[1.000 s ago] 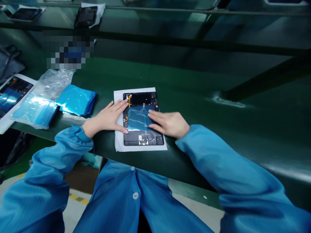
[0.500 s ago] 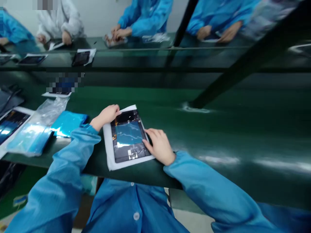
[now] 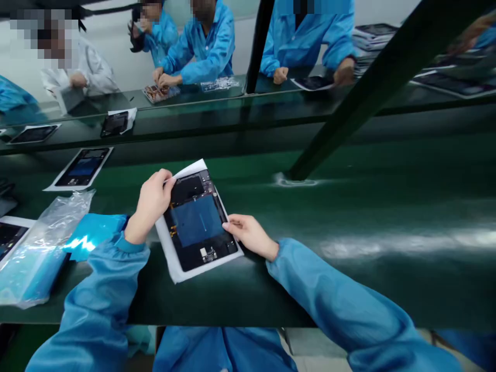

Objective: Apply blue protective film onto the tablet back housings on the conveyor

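An open-backed tablet with a blue panel in its middle lies on a white sheet before me. Its dark inner parts face up. My left hand grips the tablet's upper left edge together with the sheet, thumb on top. At the right edge, my right hand pinches the tablet between thumb and fingers. The sheet's lower side rests on or just above the green bench; I cannot tell which. Blue film packets lie beside my left forearm.
A clear plastic bag and another tablet on a sheet are at left. A slanted dark post meets the bench right of centre. Across a raised shelf, several co-workers in blue or white coats sit, with stacked panels at right.
My right hand has gone from lying flat along the tablet's edge to pinching it. My left hand now grips the upper left edge more fully. The camera view has shifted upward.
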`<state>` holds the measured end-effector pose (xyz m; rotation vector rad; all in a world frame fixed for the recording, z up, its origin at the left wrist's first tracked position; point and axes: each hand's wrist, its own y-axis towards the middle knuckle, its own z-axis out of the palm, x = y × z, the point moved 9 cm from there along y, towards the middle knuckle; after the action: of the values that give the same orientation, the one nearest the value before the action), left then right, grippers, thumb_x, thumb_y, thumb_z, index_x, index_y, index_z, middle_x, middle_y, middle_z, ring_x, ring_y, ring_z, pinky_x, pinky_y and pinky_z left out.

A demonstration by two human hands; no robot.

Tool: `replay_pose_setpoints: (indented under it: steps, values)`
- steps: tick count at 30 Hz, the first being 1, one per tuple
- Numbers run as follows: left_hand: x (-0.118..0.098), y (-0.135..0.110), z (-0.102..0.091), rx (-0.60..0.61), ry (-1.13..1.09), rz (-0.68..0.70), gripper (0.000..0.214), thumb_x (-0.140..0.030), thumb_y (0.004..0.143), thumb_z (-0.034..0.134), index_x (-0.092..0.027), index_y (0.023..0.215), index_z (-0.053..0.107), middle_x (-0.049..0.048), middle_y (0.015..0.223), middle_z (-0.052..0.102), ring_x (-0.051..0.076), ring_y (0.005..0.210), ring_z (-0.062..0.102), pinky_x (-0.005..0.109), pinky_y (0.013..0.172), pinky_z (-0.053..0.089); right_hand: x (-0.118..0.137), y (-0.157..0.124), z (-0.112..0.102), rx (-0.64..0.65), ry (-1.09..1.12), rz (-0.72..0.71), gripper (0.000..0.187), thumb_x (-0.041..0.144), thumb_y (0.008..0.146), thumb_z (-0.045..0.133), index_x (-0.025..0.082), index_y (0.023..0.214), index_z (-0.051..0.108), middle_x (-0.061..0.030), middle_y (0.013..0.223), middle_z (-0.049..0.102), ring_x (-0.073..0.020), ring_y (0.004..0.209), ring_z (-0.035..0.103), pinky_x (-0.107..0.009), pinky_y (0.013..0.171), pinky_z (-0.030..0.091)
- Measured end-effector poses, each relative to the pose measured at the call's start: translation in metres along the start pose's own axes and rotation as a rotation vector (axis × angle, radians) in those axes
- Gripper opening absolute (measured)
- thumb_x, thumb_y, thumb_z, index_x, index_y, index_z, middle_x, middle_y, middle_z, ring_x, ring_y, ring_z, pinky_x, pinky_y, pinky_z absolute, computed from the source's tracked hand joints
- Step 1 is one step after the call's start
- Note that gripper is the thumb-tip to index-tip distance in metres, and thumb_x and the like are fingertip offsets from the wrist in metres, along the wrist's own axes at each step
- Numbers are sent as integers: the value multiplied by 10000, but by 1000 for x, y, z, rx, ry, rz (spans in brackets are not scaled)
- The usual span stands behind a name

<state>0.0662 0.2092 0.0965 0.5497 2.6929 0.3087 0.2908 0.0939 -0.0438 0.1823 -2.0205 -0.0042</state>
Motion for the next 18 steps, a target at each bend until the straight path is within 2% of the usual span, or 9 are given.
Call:
replay_pose_setpoints:
  steps: [2,4,8,11,13,14,16,18]
  values:
    - [9,0,1,-135,-11,-33,379,-438,1089,396,-178,1330,529,192,1408,592,320,1358,559,465,1135,471,-16,27,-17,-79,42,64,589,704,979,499,169,924,739,-58,778,745,-188,645,669,-323,627,567]
    - [18,-9,15,-203,-31,-47,456,-455,1094,395,-144,1420,463,226,1476,539,326,1429,504,493,1205,432,-34,61,-45,-183,47,128,625,745,937,500,163,877,720,-60,759,726,-197,662,665,-326,634,556]
    - [25,-36,71,-95,-78,1,368,-397,1066,505,-159,1346,522,188,1333,650,322,1285,609,509,1145,488,-62,133,-117,-396,-21,260,560,707,902,583,164,797,674,-40,695,660,-192,655,636,-341,660,546]
    - [23,-49,101,-3,-80,56,370,-375,1034,600,-169,1337,551,166,1305,678,321,1255,631,500,1120,505,-62,161,-156,-492,-95,284,496,625,928,592,144,904,712,-117,828,719,-264,867,710,-423,842,588]
    - [19,-51,107,33,-72,84,389,-376,1038,608,-167,1360,552,173,1341,665,329,1292,612,514,1141,487,-50,156,-157,-514,-139,234,527,608,950,550,123,1027,739,-196,985,752,-348,1074,713,-517,993,563]
    - [15,-51,108,47,-66,96,386,-376,1044,598,-160,1362,557,182,1356,658,336,1310,601,522,1150,479,-41,146,-148,-512,-158,190,552,605,960,527,117,1103,742,-227,1074,754,-380,1163,694,-568,1055,534]
    - [3,-51,112,88,-56,139,342,-369,1053,579,-153,1318,597,186,1333,668,340,1298,605,526,1142,483,-22,114,-115,-481,-190,78,604,597,970,496,112,1247,724,-267,1243,730,-419,1273,656,-649,1129,476]
    - [-20,-54,122,159,-60,231,291,-356,1041,596,-170,1258,650,162,1299,690,323,1272,624,501,1135,496,-2,74,-68,-395,-208,-61,637,599,973,510,128,1360,694,-260,1358,707,-395,1288,666,-623,1140,499]
